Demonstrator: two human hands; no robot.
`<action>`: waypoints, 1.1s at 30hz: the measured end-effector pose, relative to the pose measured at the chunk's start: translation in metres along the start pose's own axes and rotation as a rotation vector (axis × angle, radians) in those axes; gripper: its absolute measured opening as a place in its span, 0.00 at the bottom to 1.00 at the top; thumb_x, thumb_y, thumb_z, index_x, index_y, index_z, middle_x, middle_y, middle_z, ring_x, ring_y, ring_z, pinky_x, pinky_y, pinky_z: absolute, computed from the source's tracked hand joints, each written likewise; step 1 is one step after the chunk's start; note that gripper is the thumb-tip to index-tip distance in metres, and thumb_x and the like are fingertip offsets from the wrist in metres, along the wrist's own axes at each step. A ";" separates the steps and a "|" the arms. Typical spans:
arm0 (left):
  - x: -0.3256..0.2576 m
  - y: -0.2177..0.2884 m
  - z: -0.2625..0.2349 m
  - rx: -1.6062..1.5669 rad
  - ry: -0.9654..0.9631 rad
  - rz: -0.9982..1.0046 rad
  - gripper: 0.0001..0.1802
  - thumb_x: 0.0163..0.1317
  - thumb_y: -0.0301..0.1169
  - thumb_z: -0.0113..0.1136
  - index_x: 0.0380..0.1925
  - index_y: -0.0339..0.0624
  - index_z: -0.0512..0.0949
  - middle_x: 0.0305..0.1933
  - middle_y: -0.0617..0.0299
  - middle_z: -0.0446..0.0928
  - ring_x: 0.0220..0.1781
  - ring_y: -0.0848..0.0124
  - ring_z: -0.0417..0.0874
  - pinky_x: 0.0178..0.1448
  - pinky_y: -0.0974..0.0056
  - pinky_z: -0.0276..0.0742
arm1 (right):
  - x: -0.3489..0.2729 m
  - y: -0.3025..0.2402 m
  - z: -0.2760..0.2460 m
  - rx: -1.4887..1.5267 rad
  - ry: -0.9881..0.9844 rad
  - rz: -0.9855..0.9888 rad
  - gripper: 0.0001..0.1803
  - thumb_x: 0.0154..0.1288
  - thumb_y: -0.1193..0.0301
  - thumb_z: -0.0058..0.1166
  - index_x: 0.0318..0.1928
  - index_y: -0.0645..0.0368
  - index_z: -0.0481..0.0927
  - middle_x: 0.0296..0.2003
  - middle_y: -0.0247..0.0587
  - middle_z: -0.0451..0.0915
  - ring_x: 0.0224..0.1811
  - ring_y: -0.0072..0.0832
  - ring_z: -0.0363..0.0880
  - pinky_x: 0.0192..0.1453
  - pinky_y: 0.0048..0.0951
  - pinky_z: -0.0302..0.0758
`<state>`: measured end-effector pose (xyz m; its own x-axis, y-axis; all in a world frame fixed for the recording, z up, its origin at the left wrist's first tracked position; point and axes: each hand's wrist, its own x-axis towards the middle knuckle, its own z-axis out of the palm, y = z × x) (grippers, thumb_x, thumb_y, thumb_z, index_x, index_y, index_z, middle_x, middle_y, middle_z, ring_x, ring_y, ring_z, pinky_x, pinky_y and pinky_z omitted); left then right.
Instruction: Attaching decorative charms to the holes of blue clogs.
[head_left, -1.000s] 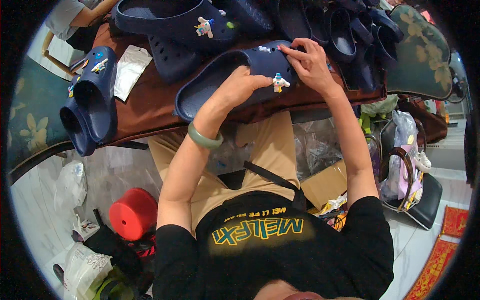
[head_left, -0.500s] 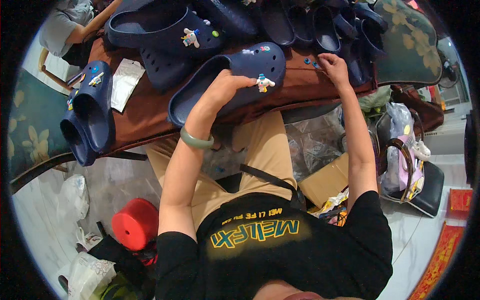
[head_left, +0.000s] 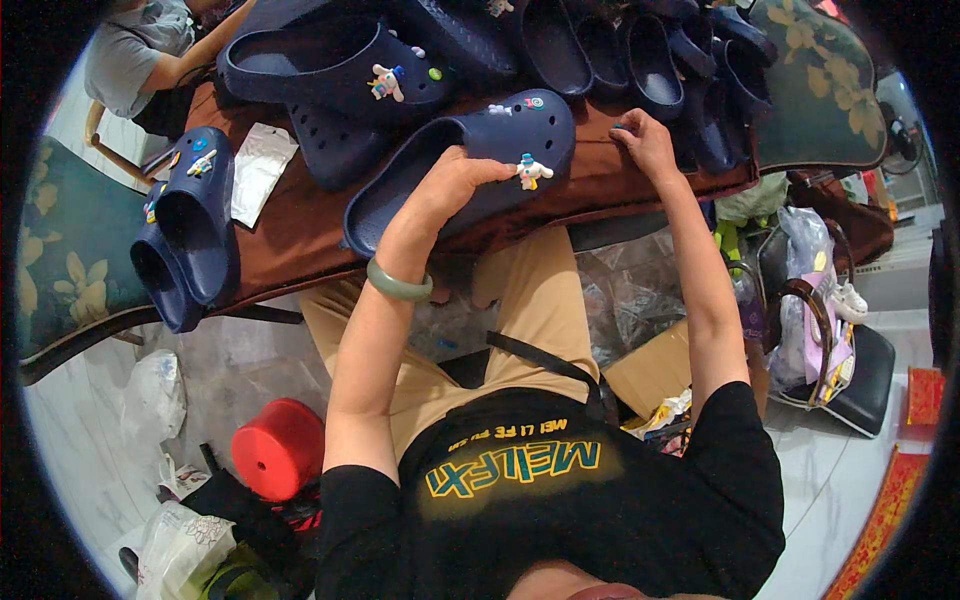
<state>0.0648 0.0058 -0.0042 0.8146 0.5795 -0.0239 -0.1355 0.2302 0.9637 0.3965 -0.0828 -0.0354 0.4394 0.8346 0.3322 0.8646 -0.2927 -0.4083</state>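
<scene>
My left hand (head_left: 462,186) is closed round the navy clog (head_left: 490,137), its fingers inside the opening and the thumb on the upper. The thumb tip lies beside a white character charm (head_left: 529,171) with a blue hat. More small charms sit near the clog's toe. To the right, my right hand (head_left: 646,146) has its thumb and forefinger pinched together just above the brown cloth. At the fingertips shows a small blue piece (head_left: 619,127), partly hidden by them.
Several navy clogs (head_left: 655,65) crowd the table's far side. A decorated pair (head_left: 195,225) stands at the left by a white packet (head_left: 262,172). Another person (head_left: 150,55) is at the far left. A red stool (head_left: 280,447) and a bagged chair (head_left: 850,365) flank me.
My right hand has moved slightly left, its fingers closing over the small blue pieces that lay on the cloth. The left hand still holds the clog.
</scene>
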 end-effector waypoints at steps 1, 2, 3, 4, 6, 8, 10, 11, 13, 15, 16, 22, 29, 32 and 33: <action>0.001 0.000 0.001 0.015 -0.008 -0.006 0.15 0.51 0.24 0.60 0.39 0.31 0.81 0.39 0.58 0.82 0.39 0.71 0.82 0.48 0.67 0.76 | -0.003 0.002 -0.002 -0.005 0.002 0.002 0.12 0.53 0.64 0.66 0.36 0.56 0.83 0.33 0.40 0.84 0.36 0.35 0.83 0.41 0.33 0.76; -0.001 0.000 -0.002 0.016 0.006 -0.007 0.15 0.51 0.24 0.60 0.39 0.31 0.81 0.39 0.58 0.82 0.39 0.71 0.82 0.48 0.67 0.76 | -0.010 -0.019 -0.002 0.217 0.024 0.008 0.11 0.53 0.67 0.66 0.36 0.58 0.82 0.32 0.39 0.84 0.34 0.32 0.82 0.39 0.30 0.76; -0.002 -0.001 -0.002 -0.012 0.009 0.014 0.15 0.50 0.24 0.60 0.39 0.31 0.81 0.38 0.58 0.82 0.39 0.71 0.82 0.48 0.67 0.76 | -0.017 -0.040 -0.003 0.434 0.048 0.017 0.10 0.53 0.70 0.66 0.35 0.59 0.82 0.31 0.39 0.84 0.32 0.28 0.82 0.38 0.26 0.77; -0.001 -0.003 -0.002 -0.041 0.005 0.035 0.15 0.50 0.25 0.60 0.39 0.31 0.81 0.38 0.58 0.82 0.39 0.71 0.82 0.48 0.67 0.76 | -0.023 -0.055 -0.002 0.516 0.107 -0.031 0.09 0.52 0.74 0.66 0.35 0.61 0.81 0.31 0.37 0.83 0.31 0.22 0.80 0.36 0.23 0.76; -0.001 -0.005 -0.004 -0.042 0.006 0.009 0.15 0.50 0.25 0.60 0.39 0.31 0.81 0.39 0.59 0.82 0.40 0.71 0.81 0.48 0.67 0.76 | -0.035 -0.085 0.002 0.517 0.156 -0.167 0.09 0.51 0.76 0.66 0.34 0.61 0.81 0.32 0.37 0.83 0.32 0.24 0.80 0.37 0.24 0.76; -0.001 -0.006 -0.005 -0.043 0.004 -0.017 0.15 0.50 0.25 0.60 0.39 0.32 0.81 0.39 0.59 0.82 0.40 0.71 0.81 0.49 0.67 0.75 | -0.043 -0.109 0.001 0.515 0.205 -0.302 0.09 0.51 0.77 0.66 0.34 0.61 0.81 0.32 0.37 0.82 0.33 0.26 0.80 0.38 0.26 0.76; -0.003 -0.005 -0.003 -0.042 -0.010 0.049 0.15 0.51 0.26 0.60 0.40 0.33 0.80 0.40 0.61 0.81 0.42 0.72 0.80 0.50 0.67 0.74 | -0.048 -0.125 -0.001 0.280 0.289 -0.640 0.11 0.48 0.78 0.66 0.34 0.58 0.82 0.33 0.37 0.81 0.35 0.31 0.80 0.39 0.29 0.76; -0.002 -0.006 -0.003 -0.043 -0.008 0.052 0.15 0.51 0.26 0.60 0.40 0.33 0.80 0.40 0.61 0.81 0.42 0.72 0.80 0.50 0.67 0.74 | -0.051 -0.125 0.000 0.279 0.288 -0.644 0.11 0.48 0.78 0.66 0.34 0.58 0.82 0.33 0.37 0.81 0.35 0.31 0.80 0.39 0.29 0.76; 0.000 -0.009 -0.004 0.017 -0.019 0.068 0.15 0.52 0.27 0.59 0.41 0.34 0.80 0.41 0.62 0.81 0.43 0.74 0.78 0.50 0.67 0.73 | -0.056 -0.123 0.003 0.172 0.334 -0.700 0.12 0.47 0.78 0.64 0.35 0.56 0.81 0.33 0.35 0.81 0.36 0.33 0.79 0.40 0.31 0.75; -0.003 -0.007 -0.002 0.050 -0.006 0.082 0.16 0.52 0.27 0.58 0.42 0.35 0.80 0.41 0.63 0.81 0.42 0.74 0.78 0.50 0.67 0.72 | -0.061 -0.122 0.000 0.088 0.343 -0.733 0.13 0.49 0.77 0.63 0.38 0.55 0.81 0.35 0.33 0.81 0.35 0.32 0.78 0.40 0.31 0.75; -0.004 -0.006 -0.002 0.085 0.003 0.094 0.16 0.52 0.27 0.58 0.42 0.36 0.80 0.41 0.63 0.81 0.42 0.74 0.78 0.49 0.67 0.72 | -0.062 -0.121 -0.001 0.015 0.343 -0.755 0.13 0.49 0.77 0.61 0.39 0.55 0.81 0.36 0.32 0.81 0.37 0.32 0.78 0.40 0.32 0.75; -0.004 -0.012 -0.005 0.066 -0.012 0.063 0.15 0.53 0.28 0.57 0.42 0.37 0.79 0.39 0.66 0.79 0.40 0.75 0.76 0.48 0.68 0.72 | -0.070 -0.137 -0.015 -0.194 0.211 -0.757 0.16 0.50 0.77 0.55 0.43 0.56 0.80 0.43 0.33 0.78 0.46 0.33 0.75 0.50 0.37 0.70; -0.001 -0.012 -0.002 0.147 -0.023 0.134 0.18 0.55 0.26 0.60 0.47 0.36 0.76 0.44 0.61 0.80 0.45 0.73 0.79 0.52 0.67 0.76 | -0.067 -0.139 -0.021 -0.274 -0.027 -0.750 0.16 0.51 0.76 0.53 0.43 0.59 0.80 0.47 0.37 0.73 0.50 0.34 0.73 0.58 0.39 0.63; 0.002 -0.011 -0.002 0.110 0.008 0.106 0.18 0.55 0.26 0.61 0.47 0.35 0.77 0.44 0.61 0.80 0.44 0.73 0.80 0.50 0.67 0.76 | -0.065 -0.139 -0.021 -0.250 -0.050 -0.723 0.16 0.51 0.79 0.54 0.43 0.62 0.80 0.48 0.41 0.74 0.50 0.37 0.74 0.56 0.39 0.65; 0.003 -0.010 -0.003 0.110 0.029 0.039 0.18 0.55 0.26 0.61 0.47 0.34 0.77 0.43 0.60 0.80 0.43 0.73 0.80 0.49 0.67 0.77 | -0.065 -0.139 -0.021 -0.252 -0.044 -0.719 0.16 0.51 0.79 0.54 0.43 0.62 0.80 0.48 0.41 0.74 0.50 0.37 0.74 0.56 0.39 0.65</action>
<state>0.0667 0.0073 -0.0144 0.7927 0.6095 0.0081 -0.1026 0.1203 0.9874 0.2530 -0.1061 0.0173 -0.2584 0.8762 0.4069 0.9660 0.2367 0.1036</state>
